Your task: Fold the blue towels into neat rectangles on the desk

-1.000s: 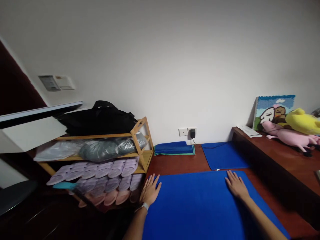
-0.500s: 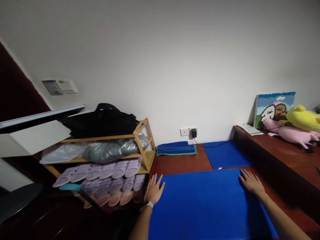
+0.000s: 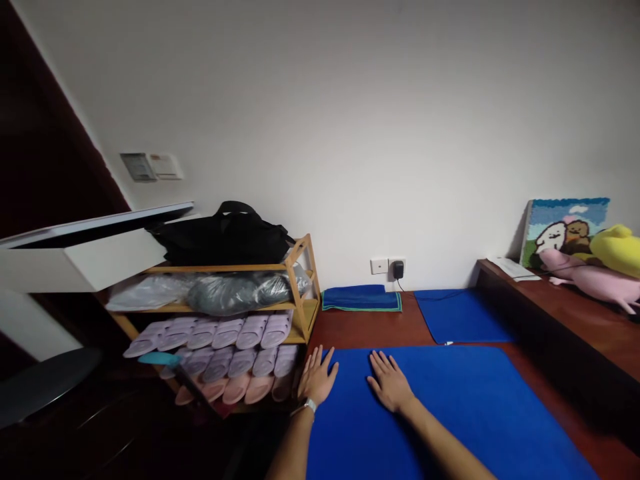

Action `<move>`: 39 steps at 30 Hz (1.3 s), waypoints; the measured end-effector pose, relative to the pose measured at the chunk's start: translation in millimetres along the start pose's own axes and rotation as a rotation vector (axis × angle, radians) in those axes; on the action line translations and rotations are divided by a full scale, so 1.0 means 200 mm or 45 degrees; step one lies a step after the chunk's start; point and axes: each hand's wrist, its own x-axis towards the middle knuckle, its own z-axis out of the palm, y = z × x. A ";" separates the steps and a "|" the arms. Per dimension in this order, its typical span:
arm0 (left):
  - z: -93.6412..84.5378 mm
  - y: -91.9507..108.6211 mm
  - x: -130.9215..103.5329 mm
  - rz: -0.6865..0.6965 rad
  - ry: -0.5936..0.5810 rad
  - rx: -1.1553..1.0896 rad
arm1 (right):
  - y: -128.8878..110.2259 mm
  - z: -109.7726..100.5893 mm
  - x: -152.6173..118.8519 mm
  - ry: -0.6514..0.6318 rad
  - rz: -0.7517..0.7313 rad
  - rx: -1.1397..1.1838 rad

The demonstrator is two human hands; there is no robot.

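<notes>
A large blue cloth [image 3: 465, 407] lies spread flat over a reddish-brown wooden surface [image 3: 365, 329]. My left hand [image 3: 319, 379] rests at the cloth's far left corner, palm down with fingers stretched out. On the cloth, a short way to the right of it, my right hand [image 3: 390, 383] lies flat with its fingers extended. Neither hand holds anything. Beyond the cloth, a folded blue cloth with green edging [image 3: 361, 299] lies by the wall, and a smaller blue cloth [image 3: 463, 315] is to its right.
At left, a wooden rack [image 3: 303, 287] carries rows of slippers [image 3: 240, 333], plastic-wrapped bundles [image 3: 225, 293] and a black bag [image 3: 225, 237]. A black plug adapter [image 3: 398, 269] sits in the wall socket. Plush toys [image 3: 595, 277] and a dog picture [image 3: 565, 230] stand on the raised ledge at right.
My right hand has moved left across the large blue cloth, from its far right corner to near my left hand. The left hand stays at its corner. The view has shifted slightly left.
</notes>
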 end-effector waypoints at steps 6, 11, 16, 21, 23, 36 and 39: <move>0.04 -0.03 0.02 0.021 0.025 0.011 | 0.48 -0.08 -0.16 0.046 0.281 -0.083; 0.07 -0.05 0.04 0.025 0.049 0.019 | 1.17 -0.26 -0.48 0.100 0.680 -0.259; 0.09 -0.07 0.05 0.036 0.055 0.029 | 1.62 -0.34 -0.67 0.120 0.902 -0.307; 0.08 -0.07 0.06 0.032 0.035 0.051 | 1.69 -0.33 -0.68 0.155 0.916 -0.305; 0.07 -0.06 0.05 0.031 0.028 0.059 | 1.69 -0.34 -0.67 0.143 0.929 -0.305; 0.05 -0.03 0.04 0.012 0.017 0.035 | 0.52 -0.19 -0.24 0.207 0.249 -0.186; 0.07 -0.04 0.05 0.004 0.026 0.039 | 0.15 -0.03 -0.05 0.108 0.006 -0.031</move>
